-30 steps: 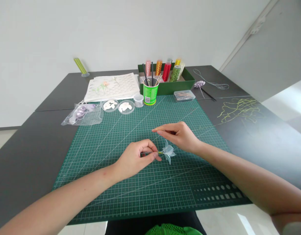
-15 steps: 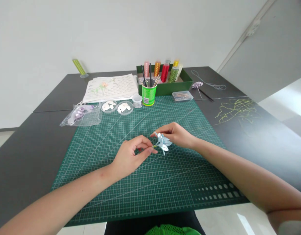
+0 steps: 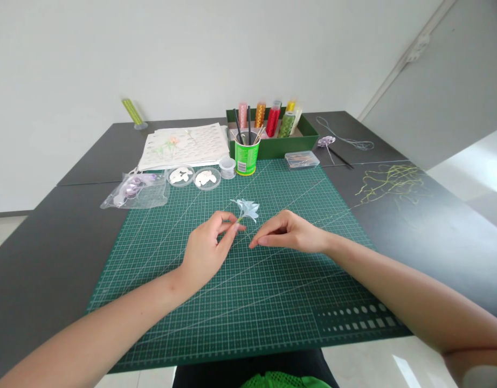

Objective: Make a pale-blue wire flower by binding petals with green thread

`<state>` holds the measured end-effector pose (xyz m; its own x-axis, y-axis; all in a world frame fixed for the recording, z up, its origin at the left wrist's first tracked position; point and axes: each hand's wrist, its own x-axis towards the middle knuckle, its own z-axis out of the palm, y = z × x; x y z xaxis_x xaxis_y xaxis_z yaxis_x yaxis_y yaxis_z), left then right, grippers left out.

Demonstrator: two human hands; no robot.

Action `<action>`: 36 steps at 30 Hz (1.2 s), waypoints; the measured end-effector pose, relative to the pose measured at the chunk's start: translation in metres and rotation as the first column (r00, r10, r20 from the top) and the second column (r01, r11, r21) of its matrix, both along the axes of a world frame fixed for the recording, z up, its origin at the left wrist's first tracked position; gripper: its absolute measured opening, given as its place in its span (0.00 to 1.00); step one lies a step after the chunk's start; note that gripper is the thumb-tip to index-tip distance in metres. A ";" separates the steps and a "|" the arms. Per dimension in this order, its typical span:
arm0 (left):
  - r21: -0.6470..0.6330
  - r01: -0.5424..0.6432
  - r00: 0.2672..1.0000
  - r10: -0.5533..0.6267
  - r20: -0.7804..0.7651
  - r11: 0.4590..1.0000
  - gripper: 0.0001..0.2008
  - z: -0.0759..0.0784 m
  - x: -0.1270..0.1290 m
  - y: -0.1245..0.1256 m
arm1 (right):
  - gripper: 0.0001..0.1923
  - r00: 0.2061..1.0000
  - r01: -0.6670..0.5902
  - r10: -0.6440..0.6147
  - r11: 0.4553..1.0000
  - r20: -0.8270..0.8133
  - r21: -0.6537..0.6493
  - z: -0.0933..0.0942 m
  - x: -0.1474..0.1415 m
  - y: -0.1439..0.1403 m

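A light-blue artificial flower (image 3: 247, 208) with pointed petals stands above the cutting mat, its short green stem pinched between the thumb and fingers of my left hand (image 3: 211, 240). The bloom points up and away from me. My right hand (image 3: 287, 233) is just right of the flower, apart from it, with thumb and fingers pinched together. A very fine thread seems to run from the stem to these fingertips. Yellow-green thread (image 3: 389, 183) lies in a loose tangle on the table at the right, one strand trailing toward my right hand.
Under my hands lies a green cutting mat (image 3: 184, 323). Behind it stand a green cup (image 3: 246, 159) with sticks, a box (image 3: 273, 144) of thread spools, and a clear case (image 3: 302, 159). Dishes of white petals (image 3: 206, 178), a plastic bag (image 3: 136, 189) and paper sheets (image 3: 204, 141) sit at left.
My left hand has tilted the flower upright and moved it left and away from me. My right hand has come off the petals and dropped slightly nearer to me.
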<state>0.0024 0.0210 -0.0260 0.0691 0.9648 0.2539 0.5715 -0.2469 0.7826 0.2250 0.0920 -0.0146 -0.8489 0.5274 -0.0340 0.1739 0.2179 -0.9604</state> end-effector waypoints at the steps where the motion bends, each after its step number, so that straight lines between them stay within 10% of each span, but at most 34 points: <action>1: -0.003 -0.003 1.000 0.003 0.002 1.000 0.05 0.000 0.000 0.000 | 0.17 1.000 0.000 0.000 1.000 -0.009 -0.003 0.000 0.000 -0.001; 16: -0.142 0.012 0.948 0.033 0.316 0.990 0.08 0.006 0.001 0.004 | 0.21 0.919 0.335 -0.369 0.916 -0.140 -0.221 -0.004 0.004 0.008; 24: -0.140 -0.002 0.939 0.049 0.339 0.990 0.07 0.007 0.002 0.005 | 0.17 0.747 0.653 -0.665 0.727 -0.019 0.214 -0.009 0.011 0.022; 30: -0.144 0.025 0.929 0.030 0.368 0.989 0.07 0.008 0.002 0.006 | 0.18 0.683 0.486 -0.730 0.465 0.011 0.740 -0.013 0.014 0.023; 32: -0.146 0.040 0.925 0.019 0.378 0.988 0.07 0.008 0.003 0.006 | 0.19 0.733 0.455 -0.681 0.491 0.001 0.743 -0.014 0.012 0.019; 36: -0.158 0.083 0.908 -0.010 0.418 0.984 0.07 0.008 0.003 0.006 | 0.19 0.902 0.354 -0.431 0.773 0.025 0.527 -0.013 0.004 0.007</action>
<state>0.0058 0.0266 -0.0184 0.0391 0.9939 0.1033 0.1781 -0.1087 0.9780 0.2292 0.0995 -0.0272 -0.5705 0.7892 0.2273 0.4709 0.5411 -0.6968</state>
